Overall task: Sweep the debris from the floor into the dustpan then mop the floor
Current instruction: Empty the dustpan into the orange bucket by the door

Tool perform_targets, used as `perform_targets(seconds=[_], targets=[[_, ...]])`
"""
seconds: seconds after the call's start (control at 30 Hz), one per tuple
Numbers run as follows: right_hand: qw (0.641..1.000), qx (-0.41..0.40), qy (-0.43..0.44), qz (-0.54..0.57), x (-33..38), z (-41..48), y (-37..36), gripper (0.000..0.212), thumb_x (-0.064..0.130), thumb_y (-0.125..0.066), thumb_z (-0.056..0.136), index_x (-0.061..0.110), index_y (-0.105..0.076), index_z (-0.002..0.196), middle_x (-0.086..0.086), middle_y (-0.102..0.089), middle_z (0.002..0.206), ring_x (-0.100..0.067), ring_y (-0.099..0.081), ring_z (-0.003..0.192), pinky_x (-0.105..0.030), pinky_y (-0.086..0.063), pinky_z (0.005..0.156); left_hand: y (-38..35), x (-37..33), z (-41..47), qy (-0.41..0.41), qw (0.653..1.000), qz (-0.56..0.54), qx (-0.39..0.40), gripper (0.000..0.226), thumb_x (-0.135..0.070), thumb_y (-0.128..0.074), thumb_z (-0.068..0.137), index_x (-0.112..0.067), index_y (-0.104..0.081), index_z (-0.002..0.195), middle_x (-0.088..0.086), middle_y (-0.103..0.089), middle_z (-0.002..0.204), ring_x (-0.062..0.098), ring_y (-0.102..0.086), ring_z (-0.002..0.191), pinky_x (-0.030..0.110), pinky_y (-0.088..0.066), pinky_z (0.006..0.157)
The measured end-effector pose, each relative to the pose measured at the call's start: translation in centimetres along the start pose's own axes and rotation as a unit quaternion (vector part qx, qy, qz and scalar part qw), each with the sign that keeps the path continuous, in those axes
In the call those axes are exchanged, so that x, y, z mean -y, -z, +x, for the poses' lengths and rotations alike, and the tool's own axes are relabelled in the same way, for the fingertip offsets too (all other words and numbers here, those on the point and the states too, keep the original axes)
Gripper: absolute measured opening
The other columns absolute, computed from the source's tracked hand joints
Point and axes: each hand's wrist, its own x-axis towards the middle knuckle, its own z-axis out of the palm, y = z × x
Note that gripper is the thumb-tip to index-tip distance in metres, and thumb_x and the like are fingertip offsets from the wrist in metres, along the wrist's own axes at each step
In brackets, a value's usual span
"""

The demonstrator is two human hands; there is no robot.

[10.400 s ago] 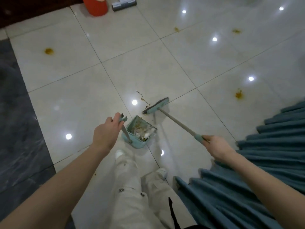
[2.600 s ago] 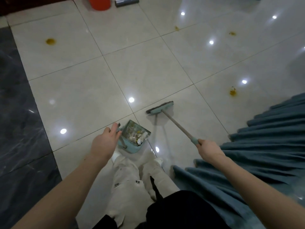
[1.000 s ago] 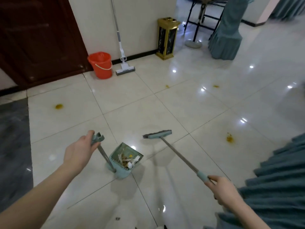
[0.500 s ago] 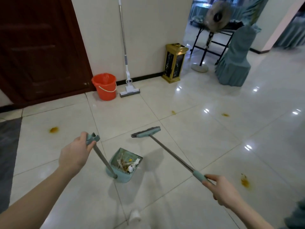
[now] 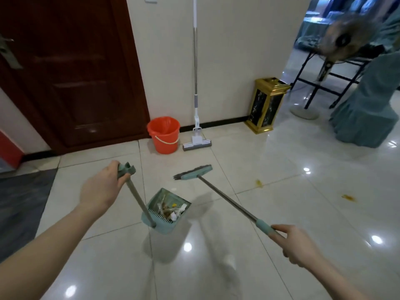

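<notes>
Your left hand [image 5: 101,191] grips the dustpan [image 5: 166,210] handle; your right hand [image 5: 298,245] grips the broom [image 5: 194,173] handle. The loaded dustpan is in front of the bucket [image 5: 165,135]. Sweeping appears complete. Next, set both tools down and take the mop [image 5: 195,144] beside the bucket.

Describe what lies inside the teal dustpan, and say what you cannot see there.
Inside the dustpan lies a pile of debris: white crumpled scraps, brownish bits and a small yellow piece. Anything beneath the pile, and the pan's floor under it, is covered.
</notes>
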Motion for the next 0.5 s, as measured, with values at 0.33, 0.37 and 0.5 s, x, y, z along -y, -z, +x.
perform_targets(seconds=[0.33, 0.37, 0.5], targets=[[0.995, 0.040, 0.092, 0.006, 10.8, 24.5, 10.5, 0.030, 0.032, -0.060, 0.094, 0.019, -0.066, 0.121, 0.002, -0.048, 0.044, -0.005, -0.038, 0.023, -0.015, -0.029, 0.029, 2.0, -6.1, 20.9, 0.010, 0.989, 0.113, -0.091, 0.036, -0.050, -0.053, 0.089, -0.017, -0.043, 0.101, 0.008, -0.066, 0.088, 0.036, -0.065, 0.069, 0.036, -0.041, 0.049], [0.994, 0.040, 0.101, 0.001, 12.1, 26.6, 11.6, 0.031, 0.032, -0.060, 0.094, 0.019, -0.065, 0.122, 0.003, -0.049, 0.045, -0.005, -0.039, 0.023, -0.015, -0.029, 0.029, 2.4, -6.7, 22.7, 0.014, 0.988, 0.121, -0.094, 0.037, -0.050, -0.051, 0.090, -0.016, -0.043, 0.103, 0.009, -0.066, 0.090, 0.036, -0.065, 0.070, 0.037, -0.044, 0.051], [0.990, 0.042, 0.135, -0.022, 16.5, 33.7, 14.1, 0.030, 0.033, -0.061, 0.094, 0.021, -0.066, 0.121, 0.001, -0.056, 0.051, -0.010, -0.050, 0.036, -0.021, -0.037, 0.035, 3.6, -8.7, 29.6, 0.030, 0.985, 0.138, -0.098, 0.038, -0.048, -0.049, 0.092, -0.014, -0.042, 0.105, 0.011, -0.064, 0.091, 0.039, -0.063, 0.070, 0.043, -0.050, 0.056]])
